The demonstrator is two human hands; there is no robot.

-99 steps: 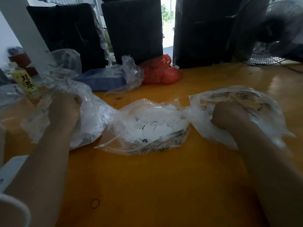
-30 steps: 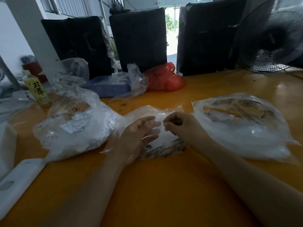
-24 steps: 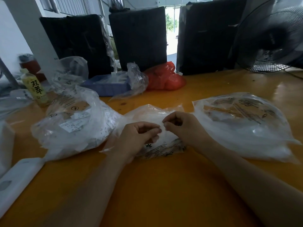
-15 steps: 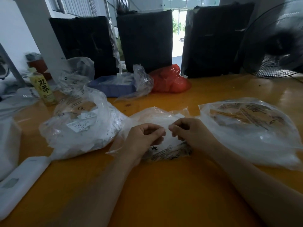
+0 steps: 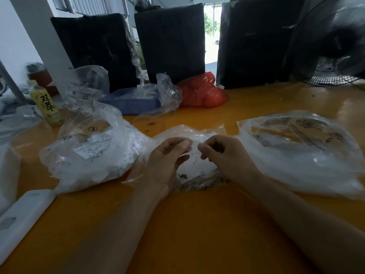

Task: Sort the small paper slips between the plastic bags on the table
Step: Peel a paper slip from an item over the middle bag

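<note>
Middle bag [image 5: 199, 169] flat on table [image 5: 197, 234], centre, directly before the person; clear plastic, packed with white slips, black print along near edge. Both hands over its top. Left hand [image 5: 166, 165] palm toward right, fingers curled, thumb and fingertips closed toward a small white slip [image 5: 194, 153] at bag top. Right hand [image 5: 223, 155] knuckles up, fingers curled, fingertips meeting same spot from other side. Grasp on slip appears a pinch by both hands; whether plastic film is also caught cannot be told. Hands nearly touching at fingertips.

Left bag [image 5: 90, 151] just beside middle bag, touching or overlapping its left edge; bulging, printed slips visible through film, upper part crumpled. Right bag [image 5: 302, 153] just beside middle bag on right; flatter, dark print on top face, white contents below.

Farther back on table: crumpled clear bag [image 5: 88, 86] behind left bag; blue tray [image 5: 132, 104] with clear plastic [image 5: 167, 95] draped at its right end; red bag [image 5: 201, 93] touching that plastic on right. Yellow-green bottle [image 5: 46, 105] upright at far left, black characters on label. White flat object [image 5: 21, 220] at near left edge, kind not determinable.

Behind table: three dark upright panels [image 5: 169, 42] side by side, daylight gap between middle and right. Fan [image 5: 333, 42] with black wire guard at far right.
</note>
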